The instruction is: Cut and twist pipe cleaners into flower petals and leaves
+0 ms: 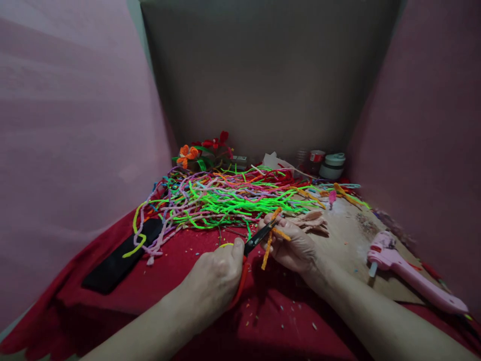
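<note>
My left hand [221, 271] is closed round the handles of a pair of scissors [257, 237] with red grips and dark blades. The blades point up and right, against an orange pipe cleaner [267, 253]. Pinched in the fingers of my right hand [295, 245] is that pipe cleaner, bent into several short arms, one hanging down and one rising past the blade tips. Just behind my right hand lies a bundle of beige pipe cleaners [310, 223]. Whether the blades are closed on the orange piece I cannot tell.
A heap of coloured pipe cleaners [233, 200] spreads across the red cloth [169, 281]. A black phone-like slab [108, 268] lies left, a pink glue gun [409, 273] right on a board. Behind stand pipe-cleaner flowers [187, 156] and a lidded jar [332, 166]. Pink sheets hang at both sides.
</note>
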{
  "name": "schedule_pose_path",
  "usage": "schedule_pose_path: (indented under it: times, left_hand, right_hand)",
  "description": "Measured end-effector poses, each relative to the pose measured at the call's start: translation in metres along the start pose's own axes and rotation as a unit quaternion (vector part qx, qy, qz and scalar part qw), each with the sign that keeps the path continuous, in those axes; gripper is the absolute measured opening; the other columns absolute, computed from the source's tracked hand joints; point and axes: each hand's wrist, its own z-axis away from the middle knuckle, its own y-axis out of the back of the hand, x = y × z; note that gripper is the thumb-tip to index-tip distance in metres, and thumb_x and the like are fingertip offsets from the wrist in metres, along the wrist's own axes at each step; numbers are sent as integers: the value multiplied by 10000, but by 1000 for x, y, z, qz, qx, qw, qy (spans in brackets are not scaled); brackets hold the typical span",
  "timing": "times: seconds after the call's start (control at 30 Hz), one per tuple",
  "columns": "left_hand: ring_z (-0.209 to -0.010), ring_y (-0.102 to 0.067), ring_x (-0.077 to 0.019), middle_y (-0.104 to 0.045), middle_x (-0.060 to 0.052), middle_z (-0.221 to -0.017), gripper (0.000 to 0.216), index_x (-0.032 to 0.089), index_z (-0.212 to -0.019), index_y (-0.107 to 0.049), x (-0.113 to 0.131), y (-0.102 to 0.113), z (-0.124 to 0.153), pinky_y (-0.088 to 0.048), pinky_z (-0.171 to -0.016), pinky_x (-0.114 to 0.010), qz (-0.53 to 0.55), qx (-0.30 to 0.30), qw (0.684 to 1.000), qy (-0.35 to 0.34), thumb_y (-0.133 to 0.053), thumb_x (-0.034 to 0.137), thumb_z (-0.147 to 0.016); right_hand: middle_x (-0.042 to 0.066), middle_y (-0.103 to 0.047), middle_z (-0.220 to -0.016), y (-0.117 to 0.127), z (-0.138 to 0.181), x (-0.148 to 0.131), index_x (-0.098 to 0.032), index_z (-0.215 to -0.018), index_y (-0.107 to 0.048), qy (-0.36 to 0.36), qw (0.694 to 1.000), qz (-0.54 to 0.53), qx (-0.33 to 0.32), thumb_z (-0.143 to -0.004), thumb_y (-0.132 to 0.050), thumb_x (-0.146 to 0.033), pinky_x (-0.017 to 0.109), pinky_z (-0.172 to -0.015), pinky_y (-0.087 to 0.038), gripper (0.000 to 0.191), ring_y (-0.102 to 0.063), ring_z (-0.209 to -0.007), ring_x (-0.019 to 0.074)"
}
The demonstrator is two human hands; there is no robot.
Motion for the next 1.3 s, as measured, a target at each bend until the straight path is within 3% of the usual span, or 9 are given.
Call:
schedule_pose_path:
  times: [0.33, 0.6, 0.73, 0.87, 0.97, 1.03, 1.13, 1.2, 1.3]
  left_hand:
    - [-709, -609, -207, -603, -110, -804, 317, 62, -1072, -482, 0, -7, 0, -540, -583, -317, -78, 76, 994, 2, -332, 31, -794]
    - [-733, -630, -202, -625, -124, -831, 315, 55, -1106, -439, -9, -9, -4, -527, -626, -308, 29, 50, 998, 17, -321, 63, -814]
    - [-846, -633, -243, -628, -179, -933, 392, 52, -1194, -382, -37, -8, -3, -506, -690, -344, 3, 54, 995, 88, -291, 65, -812]
    - [-818, -637, -302, -637, -177, -939, 341, 96, -1129, -438, -83, -11, -7, -486, -647, -404, -37, 25, 983, 177, -253, 187, -858]
    - [-856, -617, -330, -617, -199, -970, 322, 93, -1016, -496, -116, -15, -11, -476, -665, -414, -30, -18, 978, 207, -314, 301, -849]
    - [-906, -594, -331, -596, -224, -989, 313, 70, -997, -512, -125, -14, -13, -464, -716, -409, -41, -5, 977, 211, -372, 290, -825]
    - [-977, -553, -301, -578, -203, -1046, 315, 81, -1044, -511, -105, -7, -15, -437, -793, -393, 13, 102, 981, 166, -427, 268, -806]
    - [-931, -568, -212, -608, -102, -1023, 311, 155, -1068, -511, -74, 2, -19, -434, -806, -316, 181, 135, 972, 63, -441, 337, -825]
    - [-735, -569, -134, -625, -21, -836, 269, 182, -921, -564, -27, 13, -31, -444, -669, -241, 419, 108, 901, 3, -462, 408, -814]
  right_hand:
    - [-35, -611, -633, 4, 0, 5, -175, -668, -623, -6, 1000, 7, -5, -541, -774, -101, 163, -535, -437, 211, -532, -549, 63]
    - [-27, -551, -594, 4, 0, 7, -162, -669, -595, -26, 998, 41, -45, -615, -745, -185, 177, -497, -403, 161, -466, -506, 62]
    - [12, -593, -717, 3, 1, 2, -145, -724, -605, -1, 996, 70, -51, -644, -720, -194, 198, -549, -414, 148, -502, -576, 75]
    - [16, -594, -701, 0, 1, -1, -149, -748, -595, 0, 995, 73, -72, -673, -685, -167, 193, -523, -391, 119, -505, -561, 76]
    - [2, -576, -660, -1, 0, 0, -151, -744, -593, 6, 996, 64, -63, -668, -664, -128, 183, -493, -369, 106, -485, -525, 65]
    - [-4, -575, -654, 1, -2, 1, -161, -750, -597, 16, 997, 67, -38, -656, -662, -115, 193, -500, -378, 123, -492, -532, 74]
    - [-10, -587, -673, 5, -7, 4, -168, -760, -603, 44, 996, 75, 27, -627, -677, -97, 207, -528, -398, 169, -503, -553, 80]
    - [-20, -585, -666, 7, -9, 6, -163, -758, -606, 69, 992, 87, 68, -607, -692, -89, 196, -523, -392, 189, -487, -535, 66]
    - [-29, -578, -634, 7, -11, 9, -153, -726, -600, 99, 983, 118, 102, -588, -711, -113, 188, -494, -365, 182, -467, -513, 60]
